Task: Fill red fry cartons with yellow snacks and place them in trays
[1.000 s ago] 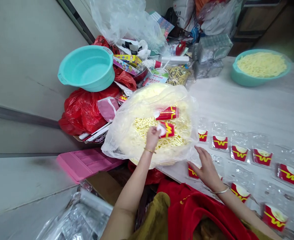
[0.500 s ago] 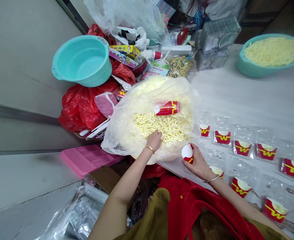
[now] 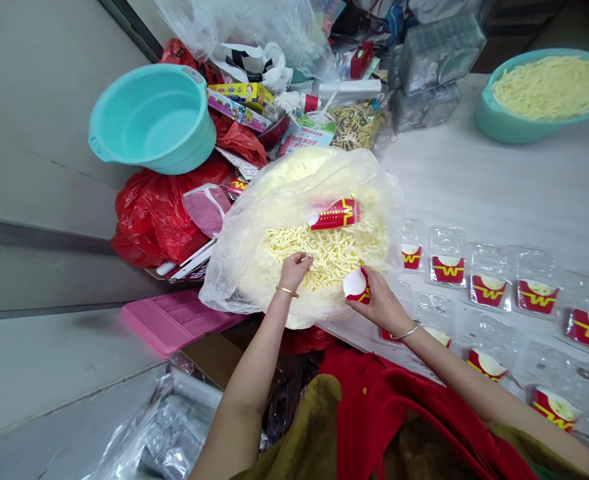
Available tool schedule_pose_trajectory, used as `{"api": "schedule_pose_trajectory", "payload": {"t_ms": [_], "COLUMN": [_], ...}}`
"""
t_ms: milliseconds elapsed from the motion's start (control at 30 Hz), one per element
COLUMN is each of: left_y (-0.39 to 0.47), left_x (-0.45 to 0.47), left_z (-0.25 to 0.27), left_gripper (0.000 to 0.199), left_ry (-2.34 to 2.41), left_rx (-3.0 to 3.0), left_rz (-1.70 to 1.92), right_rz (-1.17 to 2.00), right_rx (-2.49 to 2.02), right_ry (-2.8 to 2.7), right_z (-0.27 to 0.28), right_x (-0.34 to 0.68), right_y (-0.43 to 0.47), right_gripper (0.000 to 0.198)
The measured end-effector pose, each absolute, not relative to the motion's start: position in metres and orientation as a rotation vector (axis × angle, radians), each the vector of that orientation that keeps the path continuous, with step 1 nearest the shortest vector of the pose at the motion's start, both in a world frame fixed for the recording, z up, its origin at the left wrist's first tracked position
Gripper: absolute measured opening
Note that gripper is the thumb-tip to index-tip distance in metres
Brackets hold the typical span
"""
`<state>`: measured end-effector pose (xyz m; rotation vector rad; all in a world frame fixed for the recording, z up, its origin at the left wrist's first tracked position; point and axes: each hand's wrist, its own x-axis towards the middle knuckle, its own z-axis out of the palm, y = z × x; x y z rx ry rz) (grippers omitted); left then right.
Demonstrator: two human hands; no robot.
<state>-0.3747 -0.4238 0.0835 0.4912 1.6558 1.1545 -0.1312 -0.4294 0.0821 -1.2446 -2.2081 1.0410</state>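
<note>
A large clear plastic bag (image 3: 244,267) lies spread open, full of short pale-yellow sticks (image 3: 331,257) that look like small toy fries. Just above their near left side is my left hand (image 3: 295,269), thumb and fingers pinched together; what they hold, if anything, is too small to make out. My right hand (image 3: 378,299) grips a small red, white and yellow fry carton (image 3: 357,285) at the bag's near right edge, its white inner face turned up and left. Farther back on the sticks rests a nested stack of the same cartons (image 3: 335,215).
On the right, several clear packs with red cartons (image 3: 447,269) stand in rows on the white table (image 3: 439,180). A teal basin of pale strips (image 3: 519,130) sits at the back right. Another teal basin (image 3: 149,127) rests above red plastic bags (image 3: 154,220). A pink tray (image 3: 179,320) lies left.
My left hand has drawn up and left from the sticks. My right hand has brought the carton left and up, over the bag's near edge. The view has shifted slightly.
</note>
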Motion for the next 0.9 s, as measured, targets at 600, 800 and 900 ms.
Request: {"api": "schedule_pose_trajectory", "payload": {"t_ms": [600, 800, 900], "left_y": [-0.439, -0.437, -0.436], "left_x": [-0.336, -0.331, -0.326], "left_z": [0.101, 0.112, 0.118], "left_gripper": [0.021, 0.017, 0.011], "left_ry": [1.556, 1.611, 1.674], "left_rx": [0.987, 1.256, 1.416], "left_rz": [1.057, 0.936, 0.831], "right_rz": [0.938, 0.931, 0.955], "right_rx": [-1.175, -1.113, -1.079], "right_ry": [-2.192, -2.223, -2.235], "right_z": [0.088, 0.092, 0.091], "right_x": [-0.17, -0.164, -0.163], "right_y": [-0.412, -0.413, -0.414], "right_gripper": [0.07, 0.068, 0.064]}}
